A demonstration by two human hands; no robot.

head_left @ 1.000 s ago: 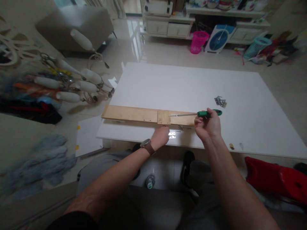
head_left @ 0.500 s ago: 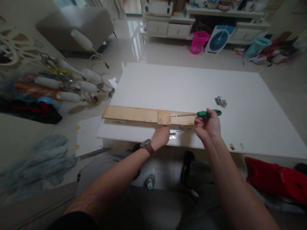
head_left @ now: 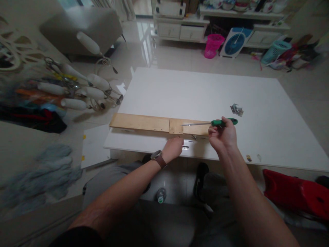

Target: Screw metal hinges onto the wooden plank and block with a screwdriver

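Observation:
Two wooden boards (head_left: 144,122) lie end to end near the front edge of a white table (head_left: 195,92). My right hand (head_left: 223,136) is closed round a green-handled screwdriver (head_left: 218,122), whose metal shaft points left over the boards. My left hand (head_left: 173,147), with a brown watch on the wrist, rests at the table's front edge with its fingers curled over a small metal hinge (head_left: 185,147); only a sliver of the hinge shows. A couple of small screws (head_left: 191,140) lie beside it.
More hinges (head_left: 236,109) lie in a small heap on the table to the right. A rack of white-handled tools (head_left: 77,89) stands at the left. A red plastic object (head_left: 295,193) is on the floor at lower right. A pink basket (head_left: 213,44) and fan stand farther back.
My left hand has slid a little toward me and over the hinge, which now is mostly covered. My right hand and the screwdriver have stayed put.

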